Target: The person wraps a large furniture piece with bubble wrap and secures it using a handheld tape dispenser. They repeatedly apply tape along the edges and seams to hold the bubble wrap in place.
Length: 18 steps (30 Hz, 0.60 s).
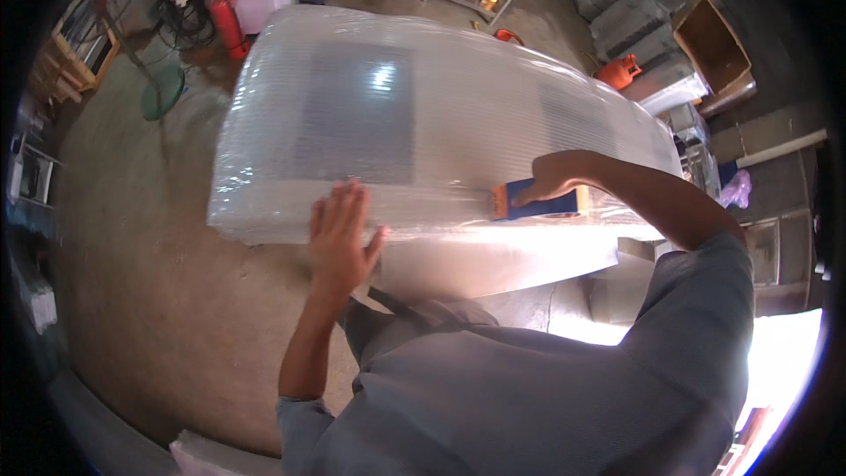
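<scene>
While wrapped: hands [339,234] on panel [397,115]

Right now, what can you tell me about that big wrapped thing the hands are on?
The big wrapped block is wide and flat-topped, covered all over in clear, shiny plastic wrap with fine ridges. Two grey patches show through the wrap. It stands above the concrete floor. The left hand lies flat on its near edge, and the right hand presses a blue and orange tool against it.
</scene>
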Available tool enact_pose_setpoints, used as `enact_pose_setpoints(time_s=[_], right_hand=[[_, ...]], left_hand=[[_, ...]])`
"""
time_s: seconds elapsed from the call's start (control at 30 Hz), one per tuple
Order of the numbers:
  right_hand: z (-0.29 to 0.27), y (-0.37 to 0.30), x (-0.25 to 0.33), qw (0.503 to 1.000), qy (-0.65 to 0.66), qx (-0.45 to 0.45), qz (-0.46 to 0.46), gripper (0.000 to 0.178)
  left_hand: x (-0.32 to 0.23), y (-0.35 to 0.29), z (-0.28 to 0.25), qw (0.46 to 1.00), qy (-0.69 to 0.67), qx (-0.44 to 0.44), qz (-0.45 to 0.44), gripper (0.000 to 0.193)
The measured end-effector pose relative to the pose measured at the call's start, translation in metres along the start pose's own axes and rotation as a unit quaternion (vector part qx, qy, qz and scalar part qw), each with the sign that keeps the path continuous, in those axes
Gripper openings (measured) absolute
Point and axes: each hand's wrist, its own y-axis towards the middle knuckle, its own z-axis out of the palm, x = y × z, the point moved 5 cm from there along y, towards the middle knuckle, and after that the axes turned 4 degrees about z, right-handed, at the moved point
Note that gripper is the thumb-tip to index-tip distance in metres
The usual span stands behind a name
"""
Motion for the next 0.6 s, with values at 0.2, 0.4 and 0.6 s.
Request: enact_pose_setpoints(time_s=[0.2,0.4,0.6], right_hand=[[0.067,0.014,-0.130,0.999,0.008,0.039,0.006,0.077],[0.125,0.015,-0.255,0.999,0.025,0.028,-0.013,0.078],[0.192,-0.003,-0.417,0.998,0.049,0.028,0.008,0.071]], left_hand=[[-0.007,0.005,0.011,0.992,0.110,-0.060,0.013,0.050],[-0.168,0.070,0.048,0.938,-0.149,-0.157,-0.270,0.047],[-0.364,0.097,0.169,0.999,-0.021,-0.049,0.003,0.049]])
